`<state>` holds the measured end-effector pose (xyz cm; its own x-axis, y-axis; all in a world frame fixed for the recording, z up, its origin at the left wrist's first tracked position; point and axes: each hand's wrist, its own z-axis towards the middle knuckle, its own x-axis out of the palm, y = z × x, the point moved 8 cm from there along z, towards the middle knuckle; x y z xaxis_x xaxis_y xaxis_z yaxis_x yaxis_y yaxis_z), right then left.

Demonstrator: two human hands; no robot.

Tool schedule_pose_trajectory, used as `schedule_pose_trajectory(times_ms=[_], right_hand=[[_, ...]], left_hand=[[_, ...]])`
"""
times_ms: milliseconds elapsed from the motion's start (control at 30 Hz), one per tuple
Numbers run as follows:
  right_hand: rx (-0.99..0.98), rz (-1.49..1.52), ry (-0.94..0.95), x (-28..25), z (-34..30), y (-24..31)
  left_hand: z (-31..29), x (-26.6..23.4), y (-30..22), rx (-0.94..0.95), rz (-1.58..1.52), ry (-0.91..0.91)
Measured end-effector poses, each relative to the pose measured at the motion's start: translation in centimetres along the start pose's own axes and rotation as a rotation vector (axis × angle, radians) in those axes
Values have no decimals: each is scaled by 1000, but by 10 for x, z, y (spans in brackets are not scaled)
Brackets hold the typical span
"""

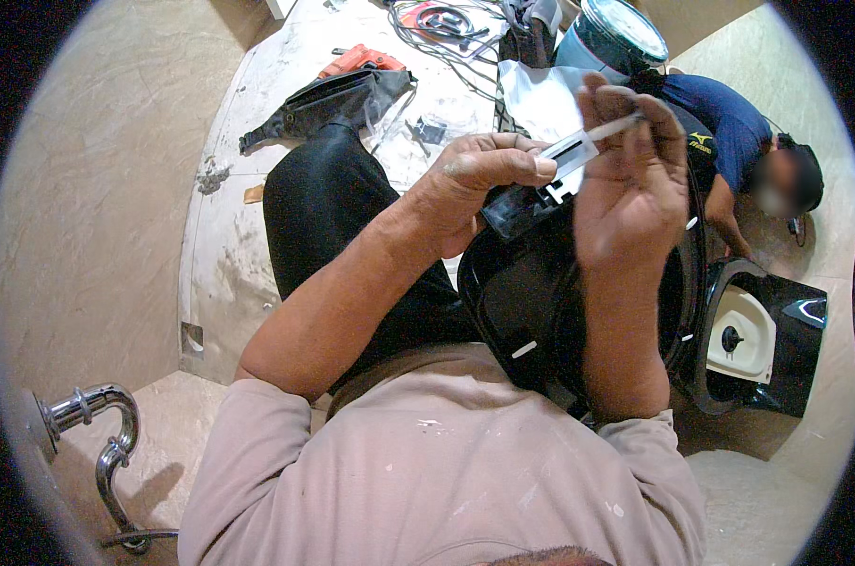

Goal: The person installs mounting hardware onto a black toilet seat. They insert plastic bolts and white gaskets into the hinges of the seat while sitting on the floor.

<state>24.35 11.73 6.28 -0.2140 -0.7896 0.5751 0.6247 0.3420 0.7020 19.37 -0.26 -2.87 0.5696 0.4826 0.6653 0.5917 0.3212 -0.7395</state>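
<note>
My left hand point(470, 179) is closed on a small black block with a slotted silver-white plate point(569, 158). The thumb presses on the plate's near end. Just right of it, my right hand point(635, 189) is raised with curled fingers, and a thin pale strip point(614, 128) sits between the fingertips. The strip runs toward the plate; whether the two are joined I cannot tell. Beneath both hands, a glossy black toilet seat point(512, 311) with small white pads lies against my lap, partly hidden by my right forearm.
A co-worker in a dark blue shirt point(720, 118) bends beside a black toilet point(705, 363) at the right. Ahead are a lidded bucket point(611, 42), cables point(446, 24), an orange power tool point(361, 60) and a dark waist bag point(323, 104). A chrome drain pipe point(111, 406) juts out at lower left.
</note>
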Motion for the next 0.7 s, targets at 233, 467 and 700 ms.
schedule_pose_trajectory(times_ms=[233, 467, 700], right_hand=[[-16, -978, 345, -7, 2, 45], [-23, -1226, 657, 8, -9, 43], [-84, -1153, 325, -29, -27, 58]], left_hand=[[-1, 11, 9, -47, -95, -7], [5, 15, 12, 42, 132, -20], [6, 26, 27, 20, -187, -19]])
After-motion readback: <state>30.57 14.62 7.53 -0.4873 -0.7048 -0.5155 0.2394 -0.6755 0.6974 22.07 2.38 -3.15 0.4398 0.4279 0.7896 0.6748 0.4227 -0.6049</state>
